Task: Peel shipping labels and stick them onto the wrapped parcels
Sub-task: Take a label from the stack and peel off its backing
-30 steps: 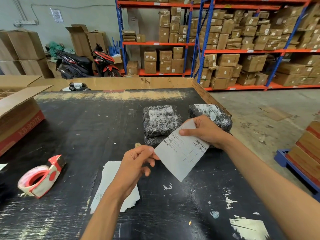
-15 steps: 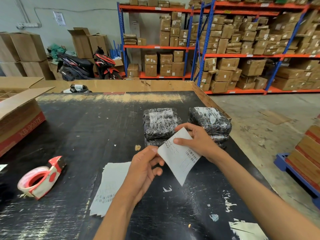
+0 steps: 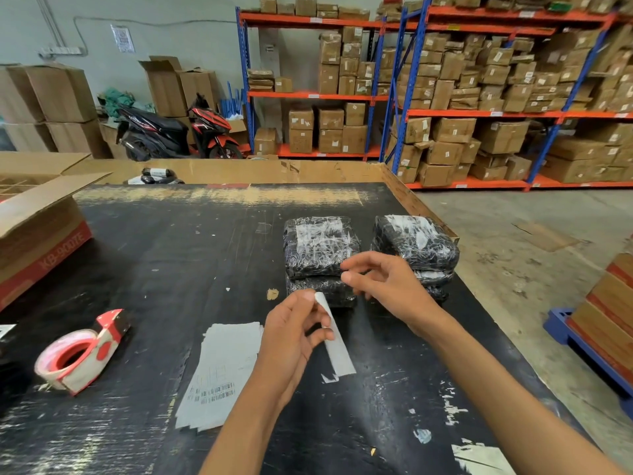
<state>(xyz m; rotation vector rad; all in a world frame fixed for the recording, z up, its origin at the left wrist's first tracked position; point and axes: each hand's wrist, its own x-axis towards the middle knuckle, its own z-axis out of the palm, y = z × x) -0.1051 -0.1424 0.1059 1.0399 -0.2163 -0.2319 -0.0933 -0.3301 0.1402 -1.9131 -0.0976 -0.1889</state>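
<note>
Head view shows the peel step in hand. Your left hand (image 3: 291,332) pinches one label (image 3: 334,337) by its upper end, just in front of the near parcel stack (image 3: 320,255); the sheet hangs edge-on toward the worktop (image 3: 171,255). Your right hand (image 3: 387,286) hovers beside the stack, fingers loosely spread, gripping nothing. Whether the backing is fully off cannot be told. Next, take the free end with your right hand and lay the label flat on the top parcel. Spare labels (image 3: 219,371) lie nearer you than the stack.
</note>
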